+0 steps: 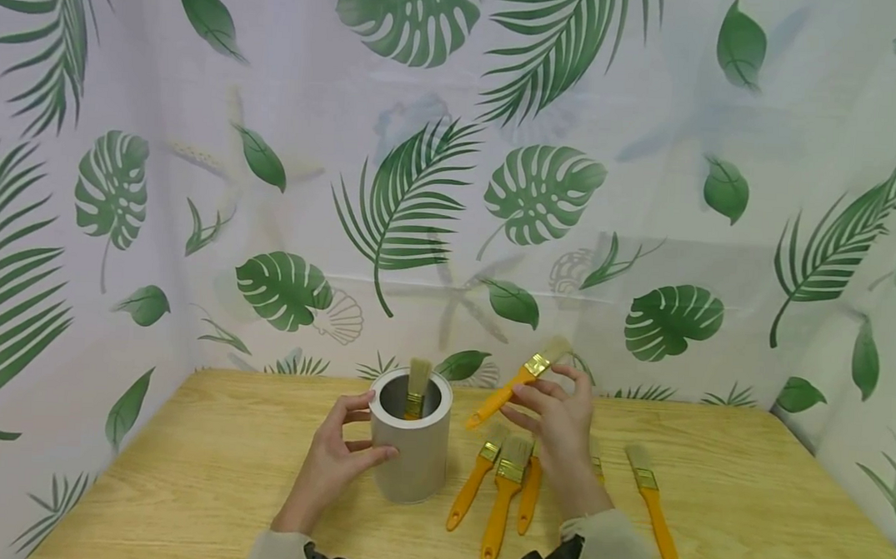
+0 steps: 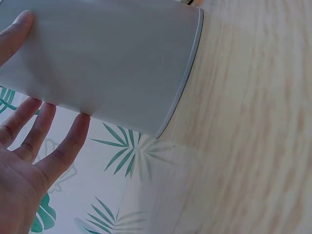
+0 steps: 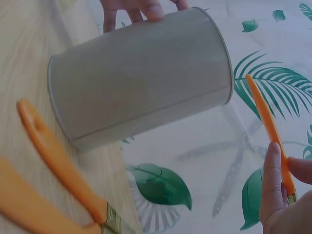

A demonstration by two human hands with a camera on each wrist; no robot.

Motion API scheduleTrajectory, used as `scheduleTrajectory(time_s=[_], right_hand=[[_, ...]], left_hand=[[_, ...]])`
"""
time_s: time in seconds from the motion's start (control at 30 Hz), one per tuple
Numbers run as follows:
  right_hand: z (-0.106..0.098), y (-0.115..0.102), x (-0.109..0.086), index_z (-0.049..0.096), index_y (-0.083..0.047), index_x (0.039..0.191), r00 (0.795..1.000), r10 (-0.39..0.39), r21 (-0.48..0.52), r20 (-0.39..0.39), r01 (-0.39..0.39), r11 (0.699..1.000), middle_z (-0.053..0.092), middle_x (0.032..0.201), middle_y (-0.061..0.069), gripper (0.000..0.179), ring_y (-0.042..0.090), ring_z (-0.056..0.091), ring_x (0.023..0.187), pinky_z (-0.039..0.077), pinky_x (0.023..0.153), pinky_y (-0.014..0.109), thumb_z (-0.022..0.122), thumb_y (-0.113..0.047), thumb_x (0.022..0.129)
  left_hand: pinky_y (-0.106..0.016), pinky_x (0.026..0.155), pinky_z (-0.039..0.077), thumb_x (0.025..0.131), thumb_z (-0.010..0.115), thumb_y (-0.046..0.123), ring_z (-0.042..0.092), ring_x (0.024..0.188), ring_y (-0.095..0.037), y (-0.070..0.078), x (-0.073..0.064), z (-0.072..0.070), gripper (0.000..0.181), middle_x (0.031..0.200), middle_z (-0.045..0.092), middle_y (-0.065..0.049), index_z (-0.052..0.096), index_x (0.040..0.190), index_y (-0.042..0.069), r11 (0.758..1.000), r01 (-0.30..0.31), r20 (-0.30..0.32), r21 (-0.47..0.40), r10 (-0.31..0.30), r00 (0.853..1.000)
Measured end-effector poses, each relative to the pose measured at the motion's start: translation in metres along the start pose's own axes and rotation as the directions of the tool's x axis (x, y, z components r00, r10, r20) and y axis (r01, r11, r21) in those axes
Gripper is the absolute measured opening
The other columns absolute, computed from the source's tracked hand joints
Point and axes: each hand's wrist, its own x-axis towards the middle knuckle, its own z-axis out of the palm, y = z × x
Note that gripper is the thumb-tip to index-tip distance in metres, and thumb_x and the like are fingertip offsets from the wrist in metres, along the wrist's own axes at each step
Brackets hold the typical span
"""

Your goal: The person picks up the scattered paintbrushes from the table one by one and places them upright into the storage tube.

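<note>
A grey cylindrical can [image 1: 410, 461] stands upright on the table. My left hand [image 1: 335, 454] grips its left side, thumb across the front and fingers round the back near the rim. Inside the can one paintbrush [image 1: 417, 382] stands with its bristles up; most of its handle is hidden. My right hand [image 1: 562, 414] pinches another paintbrush [image 1: 506, 392] by its orange handle, above the table and to the right of the can. This brush tilts, bristles up to the right and handle end towards the can. In the right wrist view its handle [image 3: 263, 109] shows between thumb and fingers.
Several orange-handled paintbrushes [image 1: 505, 507] lie on the wooden table [image 1: 222, 470] below my right hand, partly hidden by the forearm. A separate paintbrush [image 1: 655, 514] lies further right. Behind the table hangs a white leaf-patterned cloth [image 1: 435, 221].
</note>
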Motion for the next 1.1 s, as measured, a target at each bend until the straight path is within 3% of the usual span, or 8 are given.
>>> scheduleTrajectory(time_s=[0.47,0.67,0.8,0.9,1.03,1.1], right_hand=[[0.041,0.015,-0.001,0.034,-0.005,0.127,0.989,-0.122,0.079,-0.081,0.129,0.988,0.055,0.100,0.016,0.054,0.019,0.071,0.069,0.063,0.064,0.036,0.065,0.018,0.089],[0.051,0.021,-0.004,0.035,-0.004,0.125,0.970,-0.238,0.055,-0.050,0.241,0.969,0.052,0.100,0.016,0.055,0.019,0.068,0.070,0.063,0.062,0.035,0.065,0.021,0.087],[0.059,0.026,-0.009,0.036,-0.003,0.128,0.951,-0.308,-0.031,0.016,0.308,0.951,0.053,0.103,0.018,0.054,0.018,0.066,0.071,0.063,0.066,0.033,0.064,0.021,0.088],[0.063,0.031,-0.013,0.040,0.000,0.128,0.919,-0.384,-0.155,0.090,0.394,0.906,0.055,0.103,0.020,0.053,0.018,0.064,0.074,0.062,0.069,0.028,0.067,0.019,0.087],[0.064,0.037,-0.017,0.052,0.002,0.121,0.839,-0.495,-0.289,0.225,0.543,0.788,0.060,0.098,0.019,0.045,0.027,0.065,0.082,0.059,0.072,0.024,0.073,0.017,0.083],[0.063,0.037,-0.017,0.058,0.003,0.116,0.806,-0.524,-0.306,0.277,0.590,0.747,0.062,0.096,0.018,0.038,0.032,0.065,0.087,0.059,0.074,0.024,0.074,0.015,0.083]], left_hand=[[-0.048,0.087,0.059,0.078,0.084,-0.006,0.053,0.118,-0.040,0.002,-0.001,0.001,0.063,0.143,0.051,-0.020,0.053,0.132,0.002,0.999,0.014,-0.004,-0.038,-0.015,1.000],[-0.047,0.087,0.059,0.079,0.084,-0.006,0.053,0.118,-0.039,0.003,0.000,0.001,0.062,0.143,0.051,-0.019,0.053,0.132,0.002,0.999,0.017,0.003,-0.030,-0.017,1.000],[-0.047,0.087,0.059,0.078,0.084,-0.006,0.053,0.117,-0.039,0.002,0.001,0.000,0.062,0.143,0.051,-0.019,0.053,0.131,0.002,1.000,0.011,0.001,-0.023,-0.011,1.000],[-0.047,0.086,0.060,0.078,0.084,-0.007,0.053,0.116,-0.039,0.001,0.000,0.000,0.062,0.142,0.051,-0.019,0.053,0.131,0.003,1.000,0.007,-0.002,-0.013,-0.007,1.000],[-0.046,0.086,0.060,0.077,0.085,-0.007,0.052,0.117,-0.040,-0.001,0.000,0.000,0.064,0.143,0.051,-0.018,0.053,0.132,0.004,1.000,-0.001,0.008,-0.012,0.001,1.000],[-0.045,0.086,0.060,0.078,0.084,-0.007,0.052,0.117,-0.040,-0.001,0.000,-0.001,0.064,0.143,0.050,-0.018,0.053,0.132,0.004,1.000,-0.007,0.015,-0.013,0.008,1.000]])
